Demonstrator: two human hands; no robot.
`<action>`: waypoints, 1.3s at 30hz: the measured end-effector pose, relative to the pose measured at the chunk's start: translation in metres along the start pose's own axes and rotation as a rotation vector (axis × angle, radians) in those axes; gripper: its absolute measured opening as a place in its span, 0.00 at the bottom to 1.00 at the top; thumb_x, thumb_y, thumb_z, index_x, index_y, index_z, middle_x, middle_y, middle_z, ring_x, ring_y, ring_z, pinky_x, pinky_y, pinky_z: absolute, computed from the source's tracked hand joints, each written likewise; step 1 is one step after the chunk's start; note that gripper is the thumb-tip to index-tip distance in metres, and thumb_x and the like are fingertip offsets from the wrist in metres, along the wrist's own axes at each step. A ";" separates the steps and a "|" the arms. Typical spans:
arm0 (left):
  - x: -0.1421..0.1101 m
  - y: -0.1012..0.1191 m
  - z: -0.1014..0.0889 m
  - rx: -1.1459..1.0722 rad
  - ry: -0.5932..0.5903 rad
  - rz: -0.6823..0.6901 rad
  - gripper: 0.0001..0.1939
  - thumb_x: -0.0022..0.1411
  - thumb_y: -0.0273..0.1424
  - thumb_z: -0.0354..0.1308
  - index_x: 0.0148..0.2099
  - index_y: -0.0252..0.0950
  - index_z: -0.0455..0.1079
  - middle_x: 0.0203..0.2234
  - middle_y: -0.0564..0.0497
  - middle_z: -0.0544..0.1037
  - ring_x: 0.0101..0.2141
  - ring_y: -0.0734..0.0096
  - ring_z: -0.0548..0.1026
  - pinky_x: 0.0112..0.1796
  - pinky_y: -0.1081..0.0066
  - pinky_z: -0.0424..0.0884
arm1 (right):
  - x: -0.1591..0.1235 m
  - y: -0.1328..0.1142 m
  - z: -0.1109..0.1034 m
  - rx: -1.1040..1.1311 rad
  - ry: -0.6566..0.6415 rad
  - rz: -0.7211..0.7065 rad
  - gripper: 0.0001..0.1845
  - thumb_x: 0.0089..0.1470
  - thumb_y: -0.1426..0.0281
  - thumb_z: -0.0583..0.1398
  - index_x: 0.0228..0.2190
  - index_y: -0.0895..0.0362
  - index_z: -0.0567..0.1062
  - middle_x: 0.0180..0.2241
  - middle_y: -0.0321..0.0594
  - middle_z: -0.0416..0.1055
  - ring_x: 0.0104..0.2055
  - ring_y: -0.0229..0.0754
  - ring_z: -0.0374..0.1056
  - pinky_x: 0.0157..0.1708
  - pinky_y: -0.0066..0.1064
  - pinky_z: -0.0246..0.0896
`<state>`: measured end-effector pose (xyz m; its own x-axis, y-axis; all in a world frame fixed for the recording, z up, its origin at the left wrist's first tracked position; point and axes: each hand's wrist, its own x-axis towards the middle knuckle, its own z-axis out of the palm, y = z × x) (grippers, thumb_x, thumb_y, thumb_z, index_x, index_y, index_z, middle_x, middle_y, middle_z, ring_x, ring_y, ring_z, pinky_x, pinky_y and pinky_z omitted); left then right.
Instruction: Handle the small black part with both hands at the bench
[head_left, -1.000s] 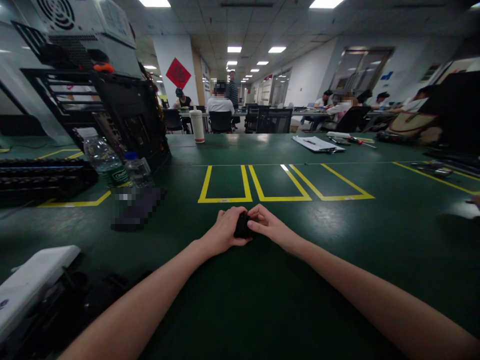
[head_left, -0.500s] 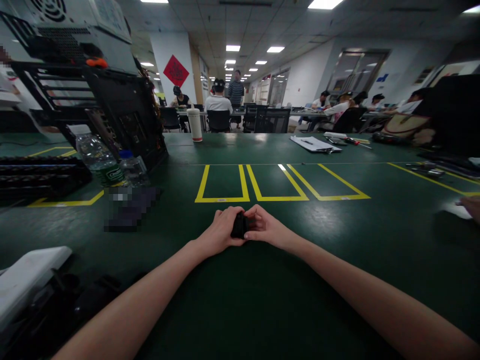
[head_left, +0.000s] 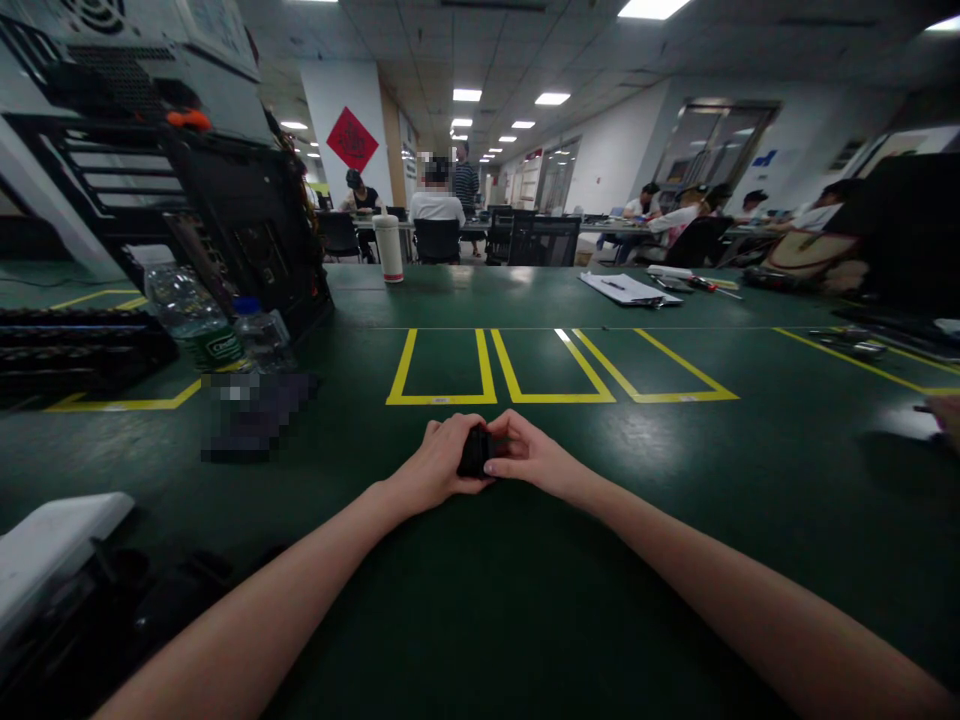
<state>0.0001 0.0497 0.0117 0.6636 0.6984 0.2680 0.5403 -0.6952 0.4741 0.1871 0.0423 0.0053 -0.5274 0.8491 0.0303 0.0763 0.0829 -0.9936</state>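
A small black block-like object [head_left: 473,453] is held just above or on the green table [head_left: 510,600]; its exact kind does not show. Around its left side my left hand [head_left: 441,460] is closed, thumb at the near edge and fingers over the far edge. My right hand [head_left: 529,452] has its thumb and bent fingertips at the object's right side, closed against it. The fingers cover part of the object. Just beyond both hands lie yellow tape outlines [head_left: 441,400] on the table.
At left stand a clear bottle [head_left: 187,310], a blue-capped bottle [head_left: 262,340] and a black computer chassis [head_left: 262,220]. A white cup [head_left: 388,250] and a clipboard [head_left: 628,288] are farther back. Another person's hand [head_left: 946,415] shows at the right edge. A white object [head_left: 60,545] lies near left.
The right hand's fingertips have shifted from over the object's front to its right side. My left hand keeps its hold. The view has turned slightly.
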 end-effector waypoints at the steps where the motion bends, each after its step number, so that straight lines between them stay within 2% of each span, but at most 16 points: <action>1: 0.000 -0.001 0.002 0.007 0.010 -0.002 0.29 0.49 0.31 0.61 0.50 0.38 0.51 0.43 0.47 0.64 0.41 0.58 0.65 0.40 0.61 0.61 | -0.001 0.000 0.000 0.016 -0.017 -0.011 0.19 0.42 0.70 0.63 0.37 0.54 0.62 0.40 0.37 0.63 0.45 0.42 0.63 0.45 0.40 0.60; 3: 0.000 -0.003 0.004 0.012 0.032 -0.001 0.29 0.48 0.30 0.61 0.50 0.37 0.51 0.43 0.47 0.64 0.41 0.59 0.65 0.41 0.61 0.60 | -0.001 -0.001 0.001 0.019 -0.025 -0.023 0.21 0.41 0.71 0.63 0.37 0.54 0.61 0.40 0.37 0.62 0.45 0.41 0.63 0.44 0.40 0.60; 8: 0.001 -0.003 0.004 -0.004 0.027 0.016 0.29 0.50 0.33 0.60 0.50 0.38 0.51 0.42 0.47 0.64 0.41 0.60 0.65 0.41 0.62 0.60 | -0.001 -0.001 0.006 -0.020 0.092 -0.054 0.10 0.48 0.67 0.58 0.34 0.54 0.64 0.37 0.35 0.62 0.40 0.39 0.64 0.41 0.37 0.62; 15: 0.000 0.004 -0.004 -0.014 -0.003 0.009 0.28 0.51 0.33 0.60 0.50 0.38 0.51 0.43 0.47 0.64 0.42 0.60 0.65 0.42 0.61 0.60 | 0.000 -0.001 0.002 -0.072 0.071 0.030 0.15 0.47 0.66 0.59 0.37 0.56 0.63 0.40 0.38 0.63 0.43 0.42 0.63 0.45 0.41 0.61; 23: -0.001 0.006 -0.006 -0.016 -0.026 -0.018 0.28 0.49 0.30 0.60 0.51 0.38 0.51 0.44 0.46 0.63 0.42 0.58 0.65 0.41 0.60 0.61 | -0.004 -0.006 0.002 -0.019 -0.013 0.017 0.22 0.41 0.72 0.63 0.38 0.53 0.61 0.43 0.37 0.61 0.45 0.43 0.62 0.44 0.40 0.62; 28: 0.000 0.004 -0.005 -0.017 -0.014 -0.009 0.27 0.50 0.33 0.60 0.50 0.38 0.51 0.43 0.47 0.64 0.41 0.59 0.65 0.41 0.60 0.61 | 0.000 -0.002 0.006 -0.058 0.100 -0.039 0.10 0.49 0.66 0.57 0.34 0.54 0.64 0.37 0.35 0.62 0.40 0.40 0.64 0.41 0.38 0.63; 31: 0.001 0.005 -0.004 -0.018 0.003 -0.007 0.28 0.49 0.32 0.60 0.50 0.38 0.52 0.43 0.47 0.65 0.41 0.59 0.66 0.41 0.60 0.60 | 0.003 0.003 0.006 -0.086 0.132 -0.041 0.11 0.48 0.67 0.58 0.35 0.54 0.64 0.37 0.35 0.63 0.41 0.40 0.63 0.42 0.39 0.62; 35: 0.000 0.006 -0.005 -0.028 -0.003 -0.015 0.28 0.50 0.33 0.60 0.50 0.39 0.52 0.43 0.47 0.65 0.41 0.59 0.66 0.41 0.61 0.61 | 0.003 0.002 0.002 -0.101 0.088 0.030 0.15 0.47 0.66 0.59 0.38 0.55 0.63 0.39 0.38 0.63 0.43 0.42 0.62 0.44 0.42 0.60; 39: -0.001 0.007 -0.007 -0.029 -0.014 -0.012 0.27 0.50 0.32 0.60 0.50 0.38 0.52 0.43 0.47 0.65 0.40 0.59 0.66 0.40 0.61 0.61 | 0.001 -0.003 -0.001 -0.051 0.007 0.014 0.16 0.43 0.69 0.62 0.35 0.55 0.63 0.39 0.37 0.63 0.43 0.42 0.63 0.43 0.41 0.62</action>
<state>-0.0003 0.0457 0.0202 0.6639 0.7045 0.2507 0.5335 -0.6811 0.5014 0.1875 0.0437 0.0085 -0.5200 0.8540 0.0174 0.1272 0.0976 -0.9871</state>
